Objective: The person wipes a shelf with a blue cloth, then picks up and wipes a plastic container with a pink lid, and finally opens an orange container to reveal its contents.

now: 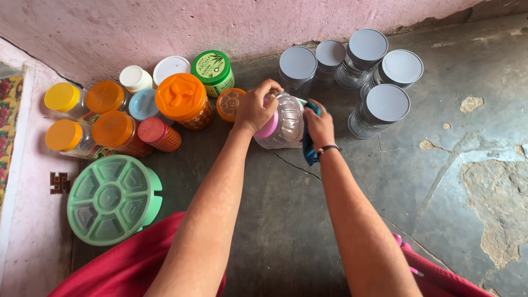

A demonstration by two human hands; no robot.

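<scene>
Head view, from my lap outward: red cloth [148, 258] covers my knees at the bottom edge, and a round green sectioned container [113, 199] sits on the grey floor [286, 231] near my left knee. Further out, my left hand [257, 107] is clenched over the pink-capped end of a clear plastic jar [286, 124], which lies tilted on its side on the floor between my hands. My right hand [320, 127] presses a dark blue cloth [308, 148] against the jar's other side, fingers closed on the cloth. Beyond to the left stand orange- and yellow-lidded jars [113, 129]; beyond to the right, grey-lidded jars [385, 104] cluster near the pink wall [165, 27].
</scene>
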